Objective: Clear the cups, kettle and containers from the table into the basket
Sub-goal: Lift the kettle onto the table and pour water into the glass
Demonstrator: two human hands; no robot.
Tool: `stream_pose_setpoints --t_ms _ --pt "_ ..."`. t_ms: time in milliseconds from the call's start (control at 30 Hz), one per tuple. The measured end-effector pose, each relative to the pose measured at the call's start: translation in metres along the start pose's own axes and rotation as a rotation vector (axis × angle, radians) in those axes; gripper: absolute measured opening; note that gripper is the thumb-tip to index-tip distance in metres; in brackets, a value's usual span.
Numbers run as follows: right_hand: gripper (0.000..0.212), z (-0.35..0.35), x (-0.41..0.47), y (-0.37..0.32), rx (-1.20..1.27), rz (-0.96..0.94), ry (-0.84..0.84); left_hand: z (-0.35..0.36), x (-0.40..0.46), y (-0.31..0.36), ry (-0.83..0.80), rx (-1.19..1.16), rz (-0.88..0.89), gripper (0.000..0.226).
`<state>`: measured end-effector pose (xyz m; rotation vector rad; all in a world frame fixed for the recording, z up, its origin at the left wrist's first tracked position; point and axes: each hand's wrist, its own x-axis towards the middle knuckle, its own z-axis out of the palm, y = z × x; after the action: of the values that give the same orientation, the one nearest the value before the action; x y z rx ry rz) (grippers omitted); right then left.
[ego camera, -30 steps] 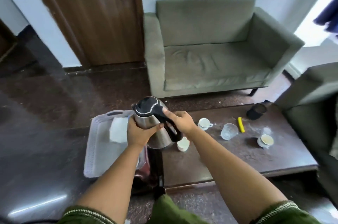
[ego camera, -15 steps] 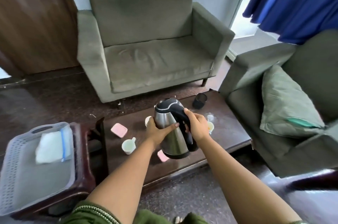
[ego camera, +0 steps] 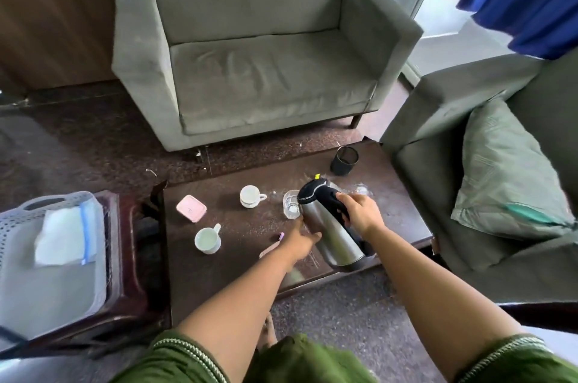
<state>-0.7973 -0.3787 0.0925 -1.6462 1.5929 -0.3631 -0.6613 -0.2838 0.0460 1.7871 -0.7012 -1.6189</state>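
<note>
Above the dark table (ego camera: 391,220), the right hand (ego camera: 359,216) grips the black handle of a tilted steel kettle (ego camera: 331,226) while the left hand (ego camera: 300,242) touches its side, fingers extended; cups (ego camera: 208,238) and a pink container (ego camera: 191,208) sit nearby, the grey basket (ego camera: 103,257) at far left

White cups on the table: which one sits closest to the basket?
The single cup with its handle pointing up-right, in front of the pink container. The other, stacked cups sit farther from the basket.
</note>
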Motion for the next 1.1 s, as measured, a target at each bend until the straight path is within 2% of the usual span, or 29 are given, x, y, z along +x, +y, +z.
stream_pose_setpoints --t_ms 167,367,600,800,1100 --pt "0.048 0.013 0.029 0.005 -0.005 0.053 -0.057 0.002 0.019 0.002 -0.023 -0.051 -0.058 0.083" --pt "0.048 0.022 0.051 0.001 -0.08 0.099 -0.084 0.0 0.042 0.008 -0.042 -0.091 -0.092 0.075" --pt "0.044 0.022 0.068 0.013 -0.1 0.176 -0.122 0.011 0.059 0.0 -0.063 -0.022 -0.151 0.072" --pt "0.055 0.023 0.078 0.015 -0.225 0.186 -0.158 0.018 0.063 -0.001 -0.073 -0.076 -0.162 0.077" --pt "0.064 0.03 0.094 0.007 -0.217 0.18 -0.17 0.009 0.063 0.004 -0.067 -0.131 -0.149 0.078"
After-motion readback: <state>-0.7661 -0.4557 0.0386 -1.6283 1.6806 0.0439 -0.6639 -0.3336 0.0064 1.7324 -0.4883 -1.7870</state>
